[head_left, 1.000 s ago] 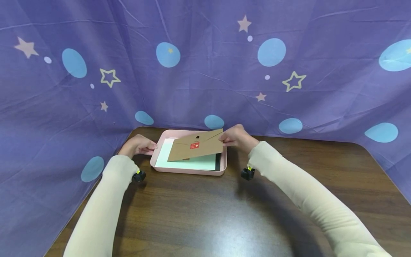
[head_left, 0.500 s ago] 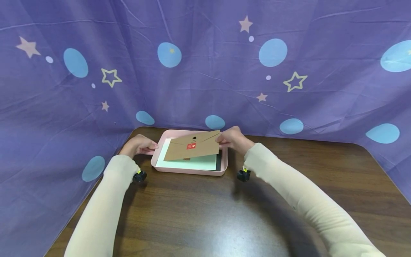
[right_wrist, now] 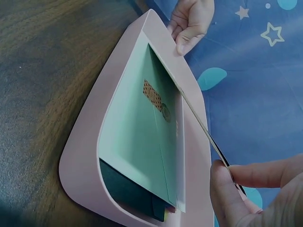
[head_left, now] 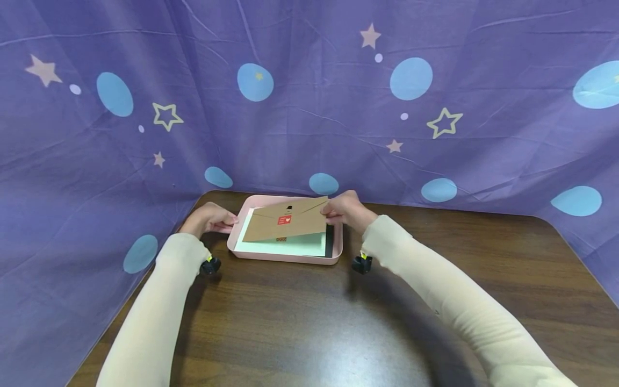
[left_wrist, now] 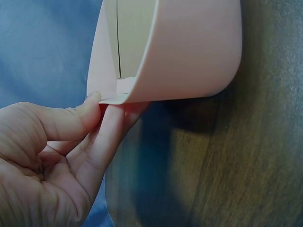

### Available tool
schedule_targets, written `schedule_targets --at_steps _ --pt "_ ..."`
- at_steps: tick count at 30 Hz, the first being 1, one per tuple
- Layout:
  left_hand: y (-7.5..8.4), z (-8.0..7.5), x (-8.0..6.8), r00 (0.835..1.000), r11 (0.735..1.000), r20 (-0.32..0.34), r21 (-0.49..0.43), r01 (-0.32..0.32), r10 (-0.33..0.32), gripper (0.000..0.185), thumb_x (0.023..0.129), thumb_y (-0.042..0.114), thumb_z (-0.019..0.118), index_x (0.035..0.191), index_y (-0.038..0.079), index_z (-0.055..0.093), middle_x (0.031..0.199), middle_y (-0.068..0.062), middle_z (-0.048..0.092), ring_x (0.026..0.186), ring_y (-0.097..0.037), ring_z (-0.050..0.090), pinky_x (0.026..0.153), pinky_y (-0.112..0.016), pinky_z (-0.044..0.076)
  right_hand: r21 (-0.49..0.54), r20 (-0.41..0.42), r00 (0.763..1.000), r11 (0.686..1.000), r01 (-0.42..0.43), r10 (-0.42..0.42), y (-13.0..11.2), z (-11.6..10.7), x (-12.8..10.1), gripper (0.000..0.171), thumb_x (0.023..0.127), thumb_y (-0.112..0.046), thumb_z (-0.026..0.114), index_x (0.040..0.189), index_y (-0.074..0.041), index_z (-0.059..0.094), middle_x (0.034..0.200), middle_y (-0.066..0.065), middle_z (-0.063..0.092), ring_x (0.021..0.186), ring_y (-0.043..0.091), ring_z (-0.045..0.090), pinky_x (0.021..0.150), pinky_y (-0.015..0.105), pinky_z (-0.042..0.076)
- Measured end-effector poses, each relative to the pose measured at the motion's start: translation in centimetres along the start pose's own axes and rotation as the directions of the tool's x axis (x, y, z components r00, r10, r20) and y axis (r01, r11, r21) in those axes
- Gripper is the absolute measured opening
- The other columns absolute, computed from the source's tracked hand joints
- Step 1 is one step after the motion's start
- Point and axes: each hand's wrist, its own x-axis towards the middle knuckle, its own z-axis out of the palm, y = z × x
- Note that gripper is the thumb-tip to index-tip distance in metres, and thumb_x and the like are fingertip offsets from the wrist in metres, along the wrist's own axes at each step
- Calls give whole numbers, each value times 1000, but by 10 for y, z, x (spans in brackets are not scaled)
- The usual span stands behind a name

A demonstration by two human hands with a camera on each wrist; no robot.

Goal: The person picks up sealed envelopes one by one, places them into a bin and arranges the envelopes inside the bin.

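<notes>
A pink tray (head_left: 285, 259) stands at the back left of the table. My left hand (head_left: 211, 219) pinches the tray's left rim between thumb and fingers, as the left wrist view shows close up. My right hand (head_left: 349, 210) pinches the right edge of a brown kraft envelope (head_left: 290, 228) with a red heart sticker. This envelope slants over the tray, right end raised, left end low near the tray's contents. Beneath it lies a mint-green envelope (right_wrist: 135, 127) with a patterned brown sticker. A dark green envelope (right_wrist: 125, 187) shows under the mint one.
The wooden table (head_left: 300, 322) has its back edge against a purple curtain (head_left: 309, 107) printed with stars and blue ovals. The left table edge runs close beside my left forearm. A small black wrist camera (head_left: 361, 264) hangs below my right sleeve.
My right hand has moved slightly left, carrying the brown envelope further left over the tray. My left hand stays at the tray's left rim.
</notes>
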Motion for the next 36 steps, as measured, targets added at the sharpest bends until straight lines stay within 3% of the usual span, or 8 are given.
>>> schedule_targets --at_steps 6,16,22,26,31,36 --pt "0 0 -1 1000 1000 19 -13 -9 9 15 97 -5 60 109 -11 66 68 2 67 63 -6 67 67 -19 64 -15 6 1000 1000 2 -2 -1 5 -2 35 84 13 70 118 13 62 89 13 65 67 16 63 88 35 66" --pt "2 0 -2 999 1000 32 -6 -23 23 24 98 -5 59 119 -16 63 70 3 69 64 -5 67 68 -20 65 -21 -4 1000 1000 22 -22 -2 12 -4 36 82 16 70 117 16 62 87 13 64 69 19 64 96 42 63" --pt "4 0 -3 999 1000 34 -3 -21 21 27 98 -5 59 122 -17 61 70 2 69 65 -6 68 68 -20 64 -79 -30 998 996 52 -54 -3 14 -4 39 82 15 72 119 17 61 98 22 69 67 22 67 88 42 66" --pt "3 0 -2 999 1000 36 2 -24 24 24 97 -5 59 118 -16 63 70 2 69 64 -6 67 68 -20 64 -161 -54 996 985 62 -72 -6 15 -5 36 81 13 75 115 17 62 91 24 72 65 28 71 85 42 67" --pt "2 -1 -1 999 1000 42 1 -24 23 20 98 -5 59 115 -14 64 70 3 69 65 -6 67 68 -20 64 -329 -65 989 939 101 -130 -9 17 -6 22 81 8 79 99 15 69 79 22 74 78 36 77 85 44 67" --pt "1 -1 1 999 1000 39 4 -17 17 17 98 -4 58 112 -12 65 69 3 68 64 -5 67 68 -19 64 -517 -47 982 845 134 -185 -11 18 -5 10 81 0 81 83 7 75 73 17 74 70 28 77 76 37 68"
